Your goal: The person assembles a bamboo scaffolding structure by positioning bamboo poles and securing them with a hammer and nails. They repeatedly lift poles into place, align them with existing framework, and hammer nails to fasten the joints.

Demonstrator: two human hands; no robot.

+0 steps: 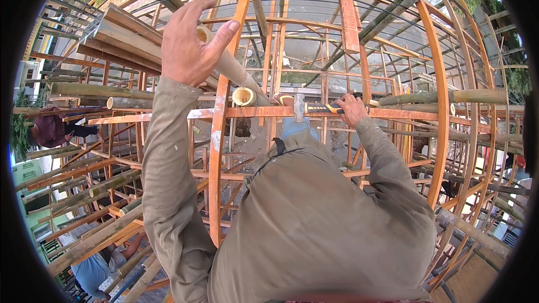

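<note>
My left hand [190, 50] is raised at the upper left with thumb and fingers apart. It is beside a light bamboo pole [238, 72], whose hollow end shows between thumb and palm. A second bamboo end [243, 96] faces me just below that pole. To the right, my right hand [352, 109] is closed around the black and yellow handle of a hammer [299, 108]. The hammer lies along a reddish horizontal wooden beam [264, 112], its metal head pointing left. An upright wooden post [217, 151] crosses the beam below my left hand.
Wooden posts and bamboo poles [471, 96] form scaffolding all around, with the ground far below. Stacked boards [120, 42] jut in at upper left. My sandaled foot [286, 100] is by the beam. One person in dark red [50, 128] is at left, another in light blue [92, 274] lower left.
</note>
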